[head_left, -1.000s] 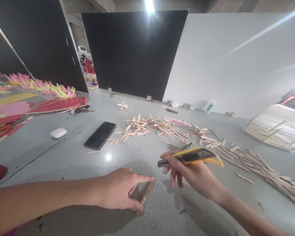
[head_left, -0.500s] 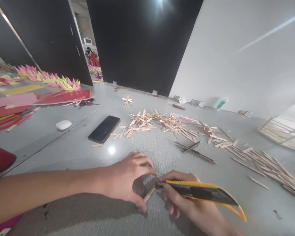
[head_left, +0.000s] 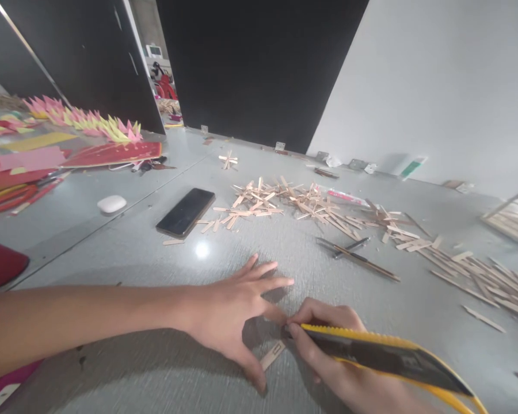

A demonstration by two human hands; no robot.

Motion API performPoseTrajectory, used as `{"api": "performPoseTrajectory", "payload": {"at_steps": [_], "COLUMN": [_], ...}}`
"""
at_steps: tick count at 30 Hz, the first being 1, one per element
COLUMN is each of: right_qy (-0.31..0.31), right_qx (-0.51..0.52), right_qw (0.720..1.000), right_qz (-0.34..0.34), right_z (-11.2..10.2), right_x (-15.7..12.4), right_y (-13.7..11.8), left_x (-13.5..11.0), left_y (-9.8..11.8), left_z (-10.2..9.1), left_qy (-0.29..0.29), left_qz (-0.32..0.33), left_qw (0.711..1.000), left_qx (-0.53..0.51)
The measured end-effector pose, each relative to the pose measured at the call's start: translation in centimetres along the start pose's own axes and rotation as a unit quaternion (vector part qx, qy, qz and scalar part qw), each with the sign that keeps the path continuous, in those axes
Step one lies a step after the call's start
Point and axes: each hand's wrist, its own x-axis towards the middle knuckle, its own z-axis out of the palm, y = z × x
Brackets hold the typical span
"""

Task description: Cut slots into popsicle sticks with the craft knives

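A short, flat wooden stick [head_left: 274, 354] with a small dark rectangular outline on it lies on the grey surface. My left hand [head_left: 231, 310] steadies it, thumb at the near end and index fingertip at the far end, while the other fingers spread forward. A yellow and black utility knife [head_left: 384, 356] is gripped in my right hand [head_left: 332, 339], pinched close to its front. The knife's tip is at the stick's far end, by my left index finger; the blade itself is hidden by my fingers.
A phone [head_left: 186, 213] and a white case [head_left: 111, 204] lie on the left. Beyond my hands are a pile of wooden sticks [head_left: 259, 198] and crossed thin tools [head_left: 358, 257]. More sticks [head_left: 487, 276] run along the right. Coloured paper [head_left: 34, 158] lies far left.
My left middle, ring and little fingers have spread outward. More of the stick now shows, with its outline visible. The knife has shifted slightly right and down in view.
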Motion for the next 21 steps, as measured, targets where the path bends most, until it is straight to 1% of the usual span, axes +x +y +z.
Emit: {"api": "performPoseTrajectory", "payload": {"at_steps": [2, 4, 6, 8, 11, 15, 16, 18, 19, 20, 21], "right_qy": [0.0, -0.001, 0.018, 0.038, 0.024, 0.022, 0.015, 0.01, 0.029, 0.06, 0.089], "right_qx": [-0.02, -0.034, -0.047, -0.044, -0.035, -0.039, -0.008, 0.116, 0.201, 0.292, 0.383], "right_qw": [1.0, 0.999, 0.998, 0.998, 0.999, 0.998, 0.999, 0.993, 0.979, 0.954, 0.918], "right_qz": [0.005, -0.005, -0.024, -0.029, -0.013, -0.045, -0.046, -0.022, -0.001, 0.025, 0.051], "right_z": [0.3, 0.6, 0.8, 0.9, 0.8, 0.5, 0.3, -0.2, -0.7, -1.2, -2.0], "right_x": [-0.1, -0.2, -0.5, -0.7, -0.8, -0.6, -0.5, -0.2, 0.0, 0.2, 0.5], "right_y": [0.3, 0.5, 0.6, 0.6, 0.4, -0.1, -0.2, -0.8, -1.2, -1.7, -2.2], "left_x": [0.0, 0.1, 0.1, 0.1, 0.2, 0.1, 0.1, 0.1, 0.1, 0.0, 0.0], "left_y": [-0.1, -0.2, -0.2, -0.3, -0.3, -0.3, -0.3, -0.4, -0.5, -0.5, -0.5], "left_z": [0.2, 0.4, 0.5, 0.5, 0.6, 0.5, 0.4, 0.2, 0.1, 0.1, 0.2], "left_qy": [0.008, 0.014, 0.02, 0.024, 0.025, 0.025, 0.023, 0.016, 0.014, 0.015, 0.021], "left_qz": [0.001, 0.004, 0.007, 0.006, 0.005, 0.006, 0.005, 0.002, 0.001, 0.001, 0.002], "left_qw": [1.0, 1.0, 1.0, 1.0, 1.0, 0.999, 0.999, 1.0, 1.0, 1.0, 1.0], "left_qx": [-0.001, -0.001, -0.004, -0.011, -0.016, -0.021, -0.021, -0.019, -0.018, -0.018, -0.021]}}
